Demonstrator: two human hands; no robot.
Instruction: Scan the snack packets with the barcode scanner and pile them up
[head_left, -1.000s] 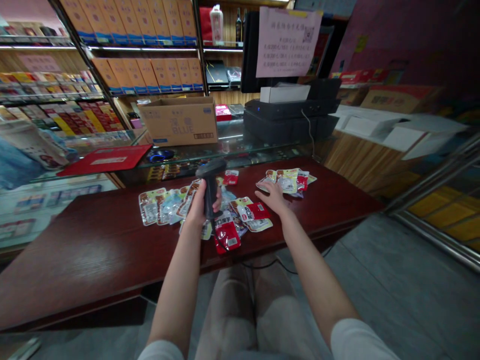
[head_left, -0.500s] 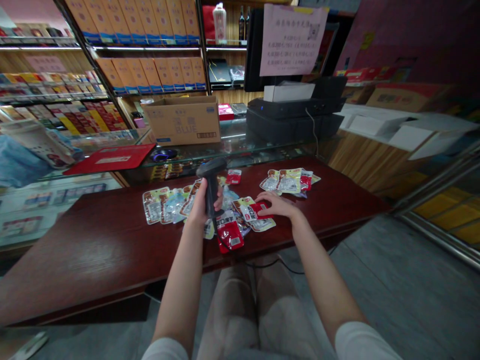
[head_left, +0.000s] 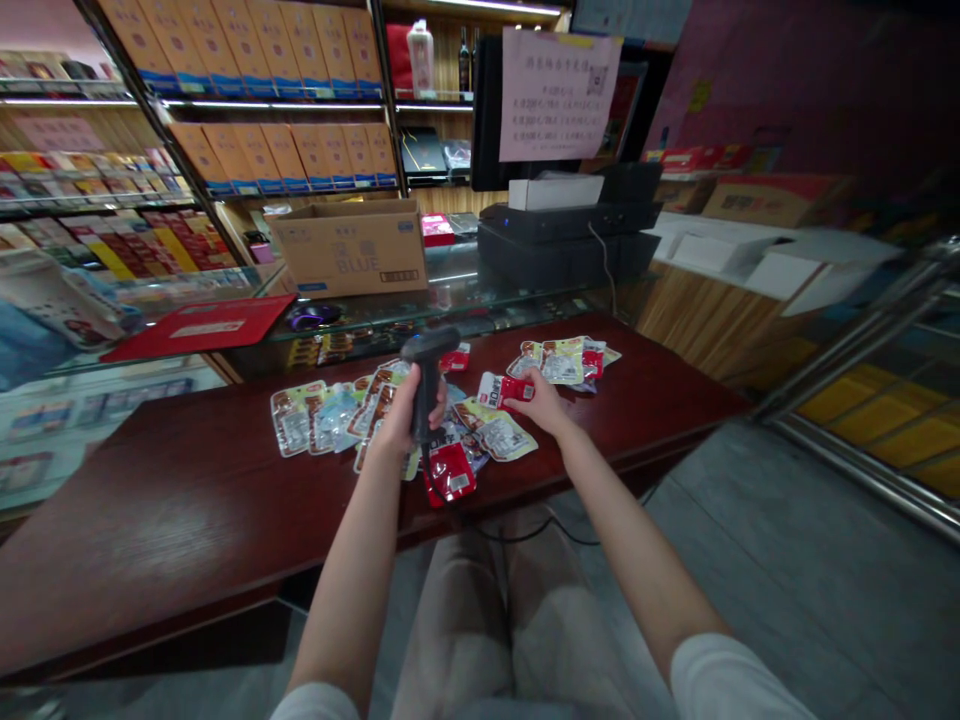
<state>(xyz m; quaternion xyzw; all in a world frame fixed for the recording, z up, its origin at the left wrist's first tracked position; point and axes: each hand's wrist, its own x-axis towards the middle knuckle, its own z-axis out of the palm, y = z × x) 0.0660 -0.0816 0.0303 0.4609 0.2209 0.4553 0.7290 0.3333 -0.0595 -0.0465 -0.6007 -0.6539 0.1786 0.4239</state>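
Observation:
My left hand (head_left: pixel 405 412) is wrapped round the grip of a black barcode scanner (head_left: pixel 426 385), held upright above the table with its cable hanging down. Between the fingers and thumb of my right hand (head_left: pixel 541 402) is a red and white snack packet (head_left: pixel 501 390), lifted off the pile. Beneath lie several more packets: a yellow-green one (head_left: pixel 504 436), a red one (head_left: pixel 452 472) near the front edge, and an overlapping row (head_left: pixel 300 418) to the left. Farther right sits a separate small pile of packets (head_left: pixel 562 360). The scanner and left hand hide part of the middle pile.
Behind the dark red table (head_left: pixel 187 490) runs a glass counter with an open cardboard box (head_left: pixel 352 248), a red mat (head_left: pixel 202 326) and a mouse (head_left: pixel 313 317). A monitor with a pink notice (head_left: pixel 559 95) stands over a black cash drawer (head_left: pixel 562 255). A metal-framed rack is at right.
My right hand moved from the right-hand pile back to the middle one, took hold of the red and white packet and raised it. My left hand keeps the scanner in about the same place.

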